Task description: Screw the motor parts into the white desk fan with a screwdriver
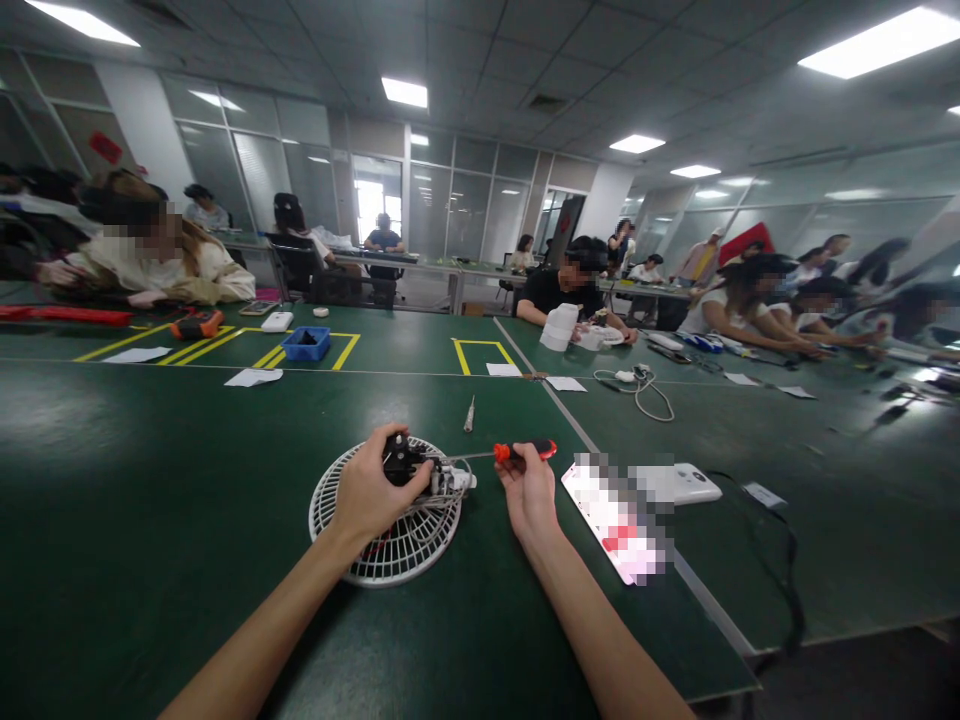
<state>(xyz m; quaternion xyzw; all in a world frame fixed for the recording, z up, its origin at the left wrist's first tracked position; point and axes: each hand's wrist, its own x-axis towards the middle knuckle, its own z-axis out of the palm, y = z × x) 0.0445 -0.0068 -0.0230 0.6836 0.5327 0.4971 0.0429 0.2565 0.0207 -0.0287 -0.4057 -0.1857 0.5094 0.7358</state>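
Observation:
My left hand (375, 487) is closed around a black fan motor (403, 458), which sits over a round white fan grille (346, 520) lying on the green table. White plastic parts and loose wires (448, 482) show at the motor's right side. In my right hand (531, 492) is a screwdriver with a red and black handle (527, 450), pinched between thumb and fingers. Its shaft points left, level, toward the motor assembly; whether the tip touches a screw is too small to tell. A second small, clear-handled screwdriver (470, 414) lies just beyond the grille.
Right of my hand lie a lit phone (611, 525) and a white device (696, 484) with a dark cable. A white cord (652, 395) lies farther back. At the far left stands a blue bin (306, 344) near yellow tape. Several people sit at the tables around.

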